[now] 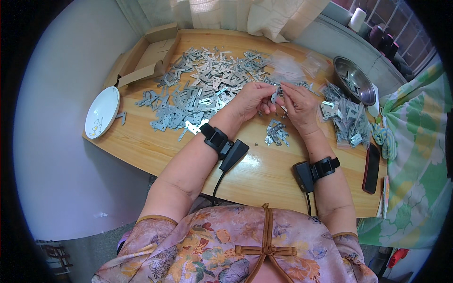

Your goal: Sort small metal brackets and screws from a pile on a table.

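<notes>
My left hand (255, 98) and my right hand (301, 104) meet over the wooden table, fingertips close together. Between them is a small silver metal bracket (274, 96), pinched in the left fingers. The right thumb and forefinger are pressed together beside it; whether they grip the same bracket or another small piece is hidden. Just below the hands lies a little heap of metal brackets (276, 133). A wide spread of flat and L-shaped brackets (207, 80) covers the table beyond and left of my hands.
An open cardboard box (150, 53) stands at the far left, with a white plate (103, 113) near the left edge. To the right are filled plastic bags (350, 123), a steel bowl (351, 78) and a dark phone (371, 169). Clear bags (288, 68) lie behind my hands.
</notes>
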Demonstrator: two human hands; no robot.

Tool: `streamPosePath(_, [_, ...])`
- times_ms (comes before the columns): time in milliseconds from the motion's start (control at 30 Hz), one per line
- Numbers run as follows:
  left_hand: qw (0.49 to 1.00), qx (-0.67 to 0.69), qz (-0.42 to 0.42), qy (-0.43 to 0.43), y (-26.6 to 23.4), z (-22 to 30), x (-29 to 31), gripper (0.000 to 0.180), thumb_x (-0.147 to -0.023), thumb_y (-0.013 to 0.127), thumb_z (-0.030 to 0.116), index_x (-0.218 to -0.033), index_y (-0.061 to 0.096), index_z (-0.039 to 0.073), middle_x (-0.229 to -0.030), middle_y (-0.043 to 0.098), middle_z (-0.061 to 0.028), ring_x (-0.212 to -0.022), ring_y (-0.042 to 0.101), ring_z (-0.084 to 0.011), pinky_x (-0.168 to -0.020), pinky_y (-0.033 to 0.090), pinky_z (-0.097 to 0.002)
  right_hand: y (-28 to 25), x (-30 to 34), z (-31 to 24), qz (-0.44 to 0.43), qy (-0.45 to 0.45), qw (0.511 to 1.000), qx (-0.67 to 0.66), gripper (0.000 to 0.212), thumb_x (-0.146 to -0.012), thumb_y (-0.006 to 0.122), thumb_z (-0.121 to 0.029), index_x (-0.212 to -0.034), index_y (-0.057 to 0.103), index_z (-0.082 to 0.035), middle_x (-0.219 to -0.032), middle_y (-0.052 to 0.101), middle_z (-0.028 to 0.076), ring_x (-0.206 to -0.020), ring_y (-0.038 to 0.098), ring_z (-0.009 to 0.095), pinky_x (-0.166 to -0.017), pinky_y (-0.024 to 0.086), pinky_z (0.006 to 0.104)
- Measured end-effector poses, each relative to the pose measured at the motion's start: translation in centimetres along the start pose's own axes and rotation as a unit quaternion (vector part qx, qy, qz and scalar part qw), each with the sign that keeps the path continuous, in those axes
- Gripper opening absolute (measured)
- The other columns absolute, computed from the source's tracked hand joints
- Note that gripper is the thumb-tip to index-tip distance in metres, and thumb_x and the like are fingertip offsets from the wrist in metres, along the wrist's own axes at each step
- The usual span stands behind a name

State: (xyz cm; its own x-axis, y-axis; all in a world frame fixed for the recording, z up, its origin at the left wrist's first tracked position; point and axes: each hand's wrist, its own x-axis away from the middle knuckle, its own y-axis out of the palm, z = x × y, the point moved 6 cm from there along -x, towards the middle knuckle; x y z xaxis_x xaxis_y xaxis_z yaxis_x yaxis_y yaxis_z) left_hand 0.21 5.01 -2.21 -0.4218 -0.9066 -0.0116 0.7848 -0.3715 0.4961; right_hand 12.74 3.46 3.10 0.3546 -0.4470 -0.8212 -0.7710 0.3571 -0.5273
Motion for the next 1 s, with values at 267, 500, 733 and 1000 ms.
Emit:
streamPosePath(267, [1.000,0.000,0.002,-0.005,-0.2,-0.1,-0.1,0.021,-0.088,0.051,0.019,-0.092,0.057,-0.001,-0.077,0.064,-0.0115,-0.055,0.058,-0.0125,-0.044,0.046,-0.0191,-0.1,-0.2,-0.4,-0.001,-0.022,1.000,0.018,0.019,-0.070,0.061,-0.005,-0.088,0.064,-0.004,-0.091,0.064,0.008,-0.071,0.060,0.023,-0.063,0.049,0.0302])
streamPosePath(500, [1.000,0.003,-0.004,-0.003,-0.2,-0.2,-0.2,0.021,-0.088,0.051,0.019,-0.092,0.057,-0.001,-0.075,0.063,-0.0111,-0.055,0.058,-0.0121,-0.043,0.046,-0.0186,-0.2,-0.1,-0.5,0.002,-0.041,0.998,0.041,0.018,-0.069,0.061,-0.004,-0.087,0.063,-0.004,-0.090,0.064,0.007,-0.070,0.060,0.023,-0.062,0.049,0.0308])
streamPosePath(733, [1.000,-0.008,0.003,-0.004,-0.1,-0.1,-0.1,0.021,-0.088,0.051,0.019,-0.091,0.057,0.000,-0.075,0.063,-0.0108,-0.054,0.058,-0.0120,-0.043,0.047,-0.0186,-0.2,-0.2,-0.7,0.000,-0.048,0.997,0.056,0.017,-0.069,0.062,-0.004,-0.086,0.062,-0.004,-0.089,0.063,0.007,-0.070,0.060,0.023,-0.061,0.049,0.0307])
streamPosePath(1000, [0.998,-0.053,0.019,0.004,-0.3,-0.1,-0.1,0.021,-0.088,0.051,0.020,-0.090,0.057,0.000,-0.075,0.063,-0.0101,-0.053,0.058,-0.0117,-0.042,0.046,-0.0182,-0.2,-0.5,-1.3,-0.019,-0.070,0.993,0.090,0.015,-0.069,0.061,-0.005,-0.084,0.062,-0.005,-0.089,0.063,0.007,-0.071,0.060,0.023,-0.061,0.049,0.0309])
